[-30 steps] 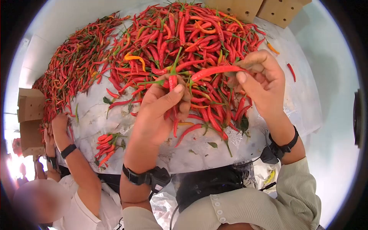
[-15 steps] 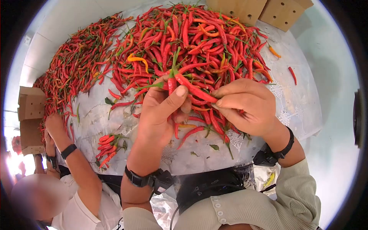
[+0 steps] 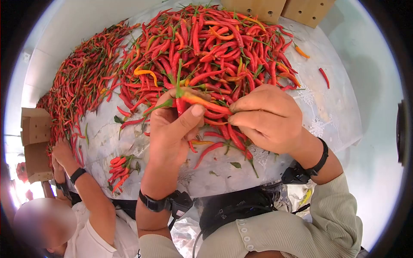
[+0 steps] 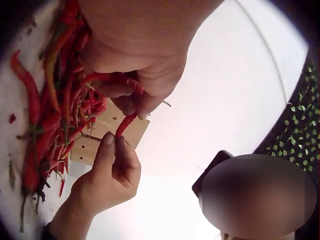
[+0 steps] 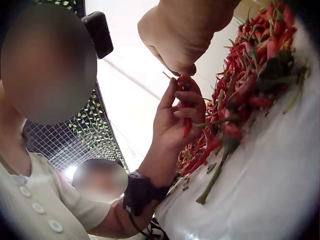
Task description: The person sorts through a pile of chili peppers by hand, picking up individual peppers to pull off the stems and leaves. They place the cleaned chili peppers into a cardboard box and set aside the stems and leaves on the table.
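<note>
My left hand (image 3: pixel 170 131) holds a few red chilli peppers, their green stems sticking up past the thumb. One red chilli (image 3: pixel 180 105) stands upright behind that thumb. Between my hands lies a red chilli with a yellow-orange stem end (image 3: pixel 204 102), which overlaps the left fingers. My right hand (image 3: pixel 269 120) pinches its tip between thumb and forefinger. The left wrist view shows the right thumb and finger (image 4: pixel 107 172) at the tip of this red chilli (image 4: pixel 125 124). Seen from the right wrist, the left fingers (image 5: pixel 186 97) curl round red chillies.
A large heap of red chillies (image 3: pixel 206 43) covers the table (image 3: pixel 331 124) beyond my hands. A small bunch of chillies (image 3: pixel 119 172) lies front left. Cardboard boxes (image 3: pixel 307 10) stand at the back, others (image 3: pixel 36 129) at the left. Another person's hand (image 3: pixel 63 152) reaches into the left heap.
My right hand has brought the chilli it pinches left and down to my left hand. The chilli now shows a yellow-orange end. The left hand keeps its grip.
</note>
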Tool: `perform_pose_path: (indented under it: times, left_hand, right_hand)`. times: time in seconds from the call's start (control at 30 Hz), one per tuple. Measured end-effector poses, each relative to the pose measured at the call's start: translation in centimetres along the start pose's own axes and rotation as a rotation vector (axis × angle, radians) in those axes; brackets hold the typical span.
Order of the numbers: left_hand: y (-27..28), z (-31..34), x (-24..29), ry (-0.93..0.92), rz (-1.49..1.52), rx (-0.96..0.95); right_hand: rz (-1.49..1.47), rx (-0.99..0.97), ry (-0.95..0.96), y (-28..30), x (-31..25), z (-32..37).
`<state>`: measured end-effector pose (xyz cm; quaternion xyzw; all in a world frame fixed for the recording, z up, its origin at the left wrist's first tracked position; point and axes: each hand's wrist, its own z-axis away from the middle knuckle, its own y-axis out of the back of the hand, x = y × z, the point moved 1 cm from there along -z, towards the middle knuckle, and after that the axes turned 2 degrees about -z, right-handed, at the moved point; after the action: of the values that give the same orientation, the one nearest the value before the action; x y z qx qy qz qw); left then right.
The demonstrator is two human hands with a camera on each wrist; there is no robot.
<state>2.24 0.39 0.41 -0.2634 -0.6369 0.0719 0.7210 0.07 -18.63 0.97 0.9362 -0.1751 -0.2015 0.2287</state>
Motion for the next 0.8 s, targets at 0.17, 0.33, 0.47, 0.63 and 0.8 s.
perform_pose_path:
  times: [0.17, 0.33, 0.47, 0.63, 0.8]
  left_hand:
    - [0.2, 0.1, -0.2, 0.009, -0.011, -0.009]
    - [-0.4, 0.1, -0.1, -0.022, -0.025, 0.012]
    - [0.1, 0.1, -0.3, -0.032, -0.107, -0.015]
    - [-0.4, 0.5, -0.7, -0.032, -0.180, 0.038]
    - [-0.8, 0.3, -0.5, -0.097, -0.113, 0.125]
  right_hand:
    - [-0.024, -0.026, -0.013, 0.1, -0.3, 0.0]
    - [-0.101, -0.014, -0.123, -0.2, -0.3, -0.2]
    - [-0.254, -0.092, -0.366, 0.5, -1.0, -0.7]
    - [-0.368, -0.137, -0.704, -0.1, -1.0, 0.2]
    - [-0.347, -0.066, -0.601, -0.1, -0.3, 0.2]
